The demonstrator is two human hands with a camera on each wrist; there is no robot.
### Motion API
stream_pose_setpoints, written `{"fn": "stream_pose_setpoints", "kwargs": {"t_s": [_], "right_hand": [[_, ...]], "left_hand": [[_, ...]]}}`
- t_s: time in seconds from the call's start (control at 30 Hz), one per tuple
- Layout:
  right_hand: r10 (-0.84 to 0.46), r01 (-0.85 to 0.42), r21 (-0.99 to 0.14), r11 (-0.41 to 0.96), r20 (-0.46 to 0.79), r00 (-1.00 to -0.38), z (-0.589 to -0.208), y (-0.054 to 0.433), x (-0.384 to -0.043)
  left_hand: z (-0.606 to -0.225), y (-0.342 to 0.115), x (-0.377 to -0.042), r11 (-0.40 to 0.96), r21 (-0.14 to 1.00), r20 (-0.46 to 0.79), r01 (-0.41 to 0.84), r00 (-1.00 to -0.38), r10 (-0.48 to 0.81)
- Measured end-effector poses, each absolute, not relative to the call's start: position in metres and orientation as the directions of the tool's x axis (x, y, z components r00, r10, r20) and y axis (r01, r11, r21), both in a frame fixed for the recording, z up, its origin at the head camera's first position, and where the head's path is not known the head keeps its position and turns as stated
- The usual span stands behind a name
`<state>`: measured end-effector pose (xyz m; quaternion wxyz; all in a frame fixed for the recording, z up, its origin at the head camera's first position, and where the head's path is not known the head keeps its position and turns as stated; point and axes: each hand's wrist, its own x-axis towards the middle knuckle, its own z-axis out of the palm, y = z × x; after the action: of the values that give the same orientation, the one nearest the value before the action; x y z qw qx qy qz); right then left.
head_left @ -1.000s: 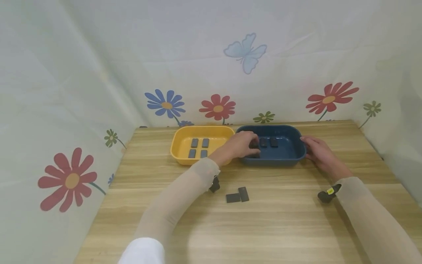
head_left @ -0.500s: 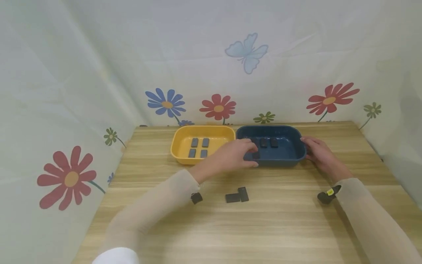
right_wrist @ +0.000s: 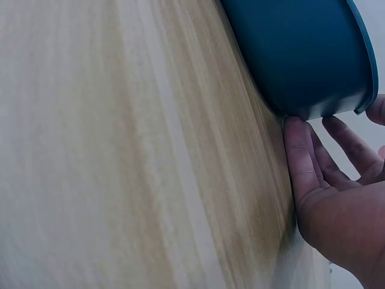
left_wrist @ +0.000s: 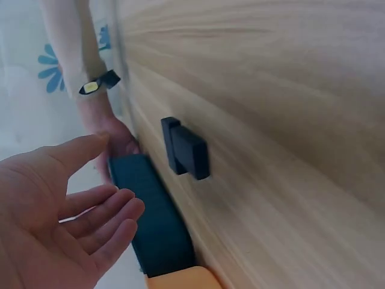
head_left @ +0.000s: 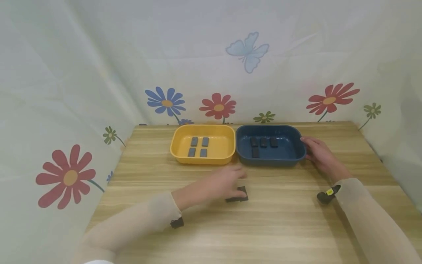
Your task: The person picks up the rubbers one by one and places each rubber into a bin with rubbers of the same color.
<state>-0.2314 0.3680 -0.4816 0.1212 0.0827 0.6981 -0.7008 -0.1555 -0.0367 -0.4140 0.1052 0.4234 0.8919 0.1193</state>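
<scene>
My left hand hovers over the table, its fingers loosely spread and holding nothing. Below its fingertips lie two dark rectangular tiles, partly covered by the hand in the head view; in the left wrist view both black tiles show, touching each other. At the right end of the navy bin, my right hand rests its fingertips against the outer wall. The right wrist view shows those fingers fairly straight along the blue bin. Several dark tiles lie inside it.
A yellow bin stands left of the navy one, side by side with it, and holds several grey tiles. Both are near the back edge of the wooden table. A flower-printed cloth hangs behind.
My left hand has left the navy bin and come back toward the two loose tiles. A dark tile now lies in the bin's front row. The right hand has stayed put.
</scene>
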Motion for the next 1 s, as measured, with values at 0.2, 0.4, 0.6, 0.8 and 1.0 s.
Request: {"fn": "stream_pose_setpoints", "kwargs": {"t_s": [0.2, 0.4, 0.6, 0.8, 1.0], "right_hand": [[-0.05, 0.286, -0.958, 0.017, -0.287, -0.957, -0.481, 0.367, -0.231], [-0.036, 0.294, -0.955, 0.037, -0.295, -0.955, -0.48, 0.366, -0.231], [-0.036, 0.287, -0.957, 0.033, -0.289, -0.957, -0.481, 0.367, -0.231], [-0.039, 0.284, -0.959, 0.02, -0.285, -0.958, -0.482, 0.368, -0.232], [-0.04, 0.273, -0.962, 0.015, -0.273, -0.961, -0.48, 0.367, -0.229]], "left_hand": [[-0.43, -0.042, -0.149, 0.634, 0.305, -0.101, 0.711, -0.638, 0.764], [-0.444, -0.042, -0.148, 0.64, 0.269, -0.092, 0.72, -0.642, 0.761], [-0.455, -0.039, -0.147, 0.635, 0.256, -0.071, 0.729, -0.641, 0.764], [-0.46, -0.036, -0.147, 0.621, 0.258, -0.047, 0.74, -0.633, 0.773], [-0.462, -0.034, -0.145, 0.624, 0.256, -0.047, 0.738, -0.635, 0.771]]}}
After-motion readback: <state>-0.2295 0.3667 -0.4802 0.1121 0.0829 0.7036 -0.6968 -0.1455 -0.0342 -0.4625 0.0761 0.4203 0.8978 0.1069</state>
